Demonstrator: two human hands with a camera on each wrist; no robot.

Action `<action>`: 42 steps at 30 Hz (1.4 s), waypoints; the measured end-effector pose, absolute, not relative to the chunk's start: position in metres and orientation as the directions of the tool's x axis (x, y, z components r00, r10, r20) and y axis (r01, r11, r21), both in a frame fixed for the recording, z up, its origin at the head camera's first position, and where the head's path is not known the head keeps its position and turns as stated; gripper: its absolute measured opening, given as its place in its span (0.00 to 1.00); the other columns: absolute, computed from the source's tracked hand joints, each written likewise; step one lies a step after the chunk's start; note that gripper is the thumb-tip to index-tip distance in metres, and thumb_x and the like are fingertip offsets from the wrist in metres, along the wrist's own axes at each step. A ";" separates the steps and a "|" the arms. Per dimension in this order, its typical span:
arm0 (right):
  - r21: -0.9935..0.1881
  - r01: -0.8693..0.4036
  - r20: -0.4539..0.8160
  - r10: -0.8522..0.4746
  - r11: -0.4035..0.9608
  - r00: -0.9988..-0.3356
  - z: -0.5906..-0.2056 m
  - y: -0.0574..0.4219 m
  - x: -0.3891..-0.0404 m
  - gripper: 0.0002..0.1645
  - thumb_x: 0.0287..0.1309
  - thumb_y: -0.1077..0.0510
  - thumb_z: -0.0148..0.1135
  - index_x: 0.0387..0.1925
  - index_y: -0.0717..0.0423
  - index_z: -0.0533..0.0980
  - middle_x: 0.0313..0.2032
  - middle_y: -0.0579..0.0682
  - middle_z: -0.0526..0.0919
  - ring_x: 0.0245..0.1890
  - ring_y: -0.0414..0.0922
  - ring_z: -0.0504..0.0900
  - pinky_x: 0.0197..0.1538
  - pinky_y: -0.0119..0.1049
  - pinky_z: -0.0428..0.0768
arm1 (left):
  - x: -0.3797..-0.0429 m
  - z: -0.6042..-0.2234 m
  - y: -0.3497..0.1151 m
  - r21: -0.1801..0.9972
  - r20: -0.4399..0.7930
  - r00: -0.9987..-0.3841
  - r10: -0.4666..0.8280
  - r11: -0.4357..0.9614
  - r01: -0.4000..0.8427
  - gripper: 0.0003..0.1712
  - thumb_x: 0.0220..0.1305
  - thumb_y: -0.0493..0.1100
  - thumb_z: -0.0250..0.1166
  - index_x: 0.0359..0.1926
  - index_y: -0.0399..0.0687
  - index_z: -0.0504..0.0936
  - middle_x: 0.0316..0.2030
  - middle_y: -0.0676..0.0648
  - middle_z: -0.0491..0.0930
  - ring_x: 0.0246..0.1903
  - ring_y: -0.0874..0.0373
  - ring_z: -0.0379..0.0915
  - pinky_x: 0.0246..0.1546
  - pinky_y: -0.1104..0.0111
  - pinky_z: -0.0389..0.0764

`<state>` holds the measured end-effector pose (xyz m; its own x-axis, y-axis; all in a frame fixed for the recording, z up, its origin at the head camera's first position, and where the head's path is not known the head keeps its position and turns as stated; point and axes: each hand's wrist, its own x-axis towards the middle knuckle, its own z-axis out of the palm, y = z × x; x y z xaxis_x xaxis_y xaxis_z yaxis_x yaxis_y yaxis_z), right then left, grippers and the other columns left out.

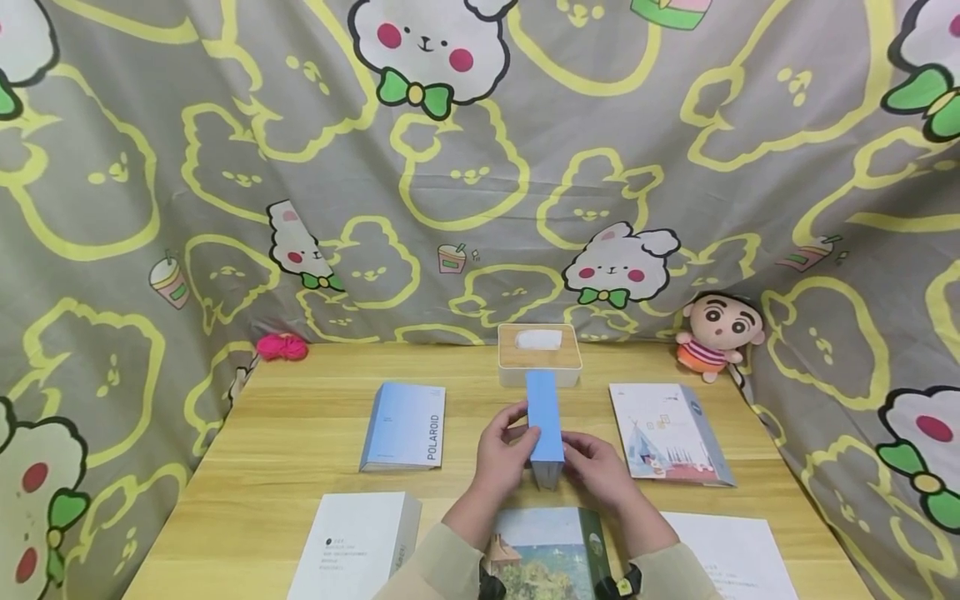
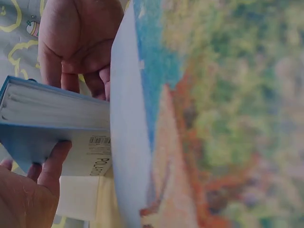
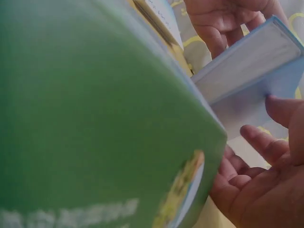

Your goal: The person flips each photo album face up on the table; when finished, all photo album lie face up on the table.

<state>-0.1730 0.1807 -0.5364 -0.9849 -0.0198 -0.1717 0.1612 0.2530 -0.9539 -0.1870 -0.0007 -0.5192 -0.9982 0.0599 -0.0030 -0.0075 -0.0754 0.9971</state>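
Observation:
A blue photo album (image 1: 545,417) stands on edge between my two hands, its spine turned up. My left hand (image 1: 502,454) grips it from the left, thumb at the spine and fingers along the side. From the right, my right hand (image 1: 597,469) holds it near its lower end with bent fingers. The left wrist view shows page edges (image 2: 52,104) and dark lettering on the cover. In the right wrist view a thumb (image 3: 282,110) touches the cover. Just in front of my hands lies an album with a seaside painting (image 1: 543,550), its green spine on the right.
A blue POLAROID album (image 1: 405,425) lies left, an album with a tent picture (image 1: 660,433) right. White albums (image 1: 348,542) (image 1: 731,554) lie at the near left and right. Behind stand a tissue box (image 1: 540,357), a plush doll (image 1: 716,333) and a pink bundle (image 1: 282,347).

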 end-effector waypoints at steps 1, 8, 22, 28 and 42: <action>-0.953 0.154 -0.169 -0.036 0.259 -0.985 -0.537 0.181 -0.172 0.22 0.78 0.59 0.59 0.64 0.70 0.77 0.57 0.64 0.85 0.48 0.53 0.87 0.49 0.50 0.88 | -0.186 -0.519 -0.001 0.997 0.000 -0.999 0.052 -0.076 -0.004 0.28 0.73 0.38 0.68 0.71 0.47 0.77 0.66 0.41 0.77 0.59 0.44 0.80 0.47 0.59 0.89; -0.943 0.139 -0.172 -0.085 0.303 -0.982 -0.537 0.184 -0.169 0.26 0.76 0.58 0.63 0.67 0.70 0.75 0.55 0.64 0.84 0.47 0.56 0.87 0.47 0.50 0.88 | -0.179 -0.521 -0.003 0.998 -0.001 -1.000 -0.020 -0.059 0.000 0.24 0.76 0.37 0.63 0.70 0.41 0.78 0.63 0.38 0.79 0.57 0.45 0.82 0.52 0.59 0.87; -0.819 0.024 -0.077 -0.069 0.574 -0.995 -0.526 0.186 -0.177 0.26 0.70 0.57 0.69 0.61 0.71 0.79 0.58 0.68 0.83 0.56 0.61 0.83 0.59 0.59 0.80 | -0.180 -0.538 -0.009 0.977 -0.064 -0.990 -0.123 0.192 -0.087 0.22 0.74 0.41 0.65 0.65 0.40 0.82 0.61 0.37 0.79 0.56 0.43 0.82 0.56 0.55 0.85; -0.805 0.049 -0.123 -0.086 0.592 -0.989 -0.526 0.187 -0.174 0.24 0.73 0.57 0.66 0.62 0.70 0.79 0.58 0.67 0.83 0.58 0.63 0.82 0.60 0.60 0.80 | -0.182 -0.529 -0.010 0.910 -0.106 -0.994 -0.020 0.402 -0.105 0.30 0.67 0.38 0.72 0.68 0.35 0.78 0.67 0.30 0.72 0.70 0.32 0.67 0.71 0.44 0.69; -0.825 0.019 -0.132 -0.160 0.565 -0.978 -0.525 0.195 -0.175 0.27 0.74 0.56 0.64 0.65 0.72 0.77 0.61 0.69 0.81 0.60 0.65 0.81 0.61 0.60 0.80 | -0.188 -0.529 -0.013 0.878 -0.127 -0.992 0.014 0.467 -0.105 0.34 0.63 0.32 0.72 0.71 0.40 0.77 0.70 0.31 0.70 0.71 0.31 0.66 0.70 0.44 0.70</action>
